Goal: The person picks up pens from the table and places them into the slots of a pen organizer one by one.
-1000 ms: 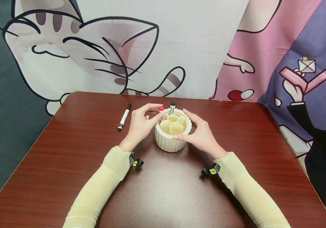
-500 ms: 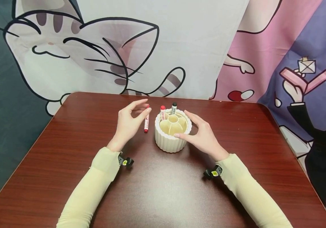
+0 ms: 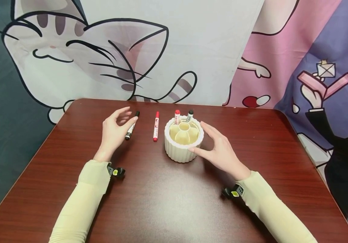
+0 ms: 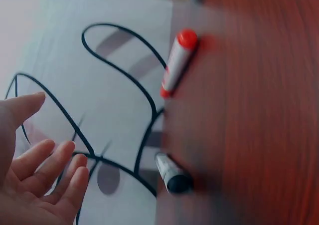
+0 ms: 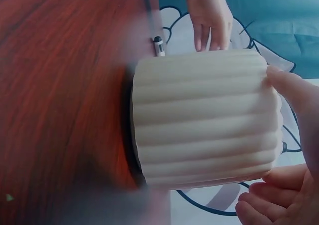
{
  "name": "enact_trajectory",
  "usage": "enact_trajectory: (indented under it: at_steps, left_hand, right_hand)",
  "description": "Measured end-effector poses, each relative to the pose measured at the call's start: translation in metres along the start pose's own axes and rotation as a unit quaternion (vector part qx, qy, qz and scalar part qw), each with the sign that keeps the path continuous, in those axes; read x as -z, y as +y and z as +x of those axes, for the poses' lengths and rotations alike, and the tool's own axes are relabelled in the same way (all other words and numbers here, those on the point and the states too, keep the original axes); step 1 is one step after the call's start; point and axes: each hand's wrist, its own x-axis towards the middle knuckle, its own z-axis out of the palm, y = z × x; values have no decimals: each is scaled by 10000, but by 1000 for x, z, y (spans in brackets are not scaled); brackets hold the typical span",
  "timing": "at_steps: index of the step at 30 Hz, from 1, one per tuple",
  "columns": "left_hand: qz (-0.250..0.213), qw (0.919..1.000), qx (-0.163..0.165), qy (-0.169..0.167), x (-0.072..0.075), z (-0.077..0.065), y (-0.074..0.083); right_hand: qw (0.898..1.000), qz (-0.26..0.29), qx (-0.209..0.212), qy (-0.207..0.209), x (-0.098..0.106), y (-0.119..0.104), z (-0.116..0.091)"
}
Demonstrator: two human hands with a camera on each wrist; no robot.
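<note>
A white fluted pen holder (image 3: 180,150) with a divided cream inside stands upright on the table. A red-capped marker (image 3: 177,117) and a black-capped marker (image 3: 190,115) stand in its rear compartments. My right hand (image 3: 222,152) holds the holder's right side, thumb at the front of the rim and fingers farther back. My left hand (image 3: 114,131) hovers beside a black marker (image 3: 131,130) lying on the table, fingers relaxed and holding nothing. Between that marker and the holder lies a red marker (image 3: 156,126). In the left wrist view the hand (image 4: 42,180) is apart from both lying markers.
The dark reddish wooden table (image 3: 167,209) extends toward me and to both sides. Behind its far edge hangs a cloth (image 3: 210,50) printed with cartoon figures.
My left hand has left the red marker in the holder and moved left to the lying black marker. The holder has turned slightly, shifting its markers rightward, with my right hand on it.
</note>
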Motion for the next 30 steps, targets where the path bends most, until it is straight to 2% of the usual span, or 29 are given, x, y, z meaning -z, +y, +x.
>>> enact_trajectory:
  at_steps: [4,10,21,30]
  left_hand:
    - [377,9986,329,-158,10,0,-11]
    - [864,9913,711,-696,16,-4,-23]
    - [1442,9766,1035,-1215,10,-8,-29]
    - [1709,9669,1184,-1477,9,-8,-31]
  right_hand:
    - [9999,-65,2,-87,3,-2,-7]
    - [9995,-184,-55,-233,7,-7,-16]
    - [9997,2,191,163,8,-7,-21]
    - [9996,131,-227,107,2,0,-8]
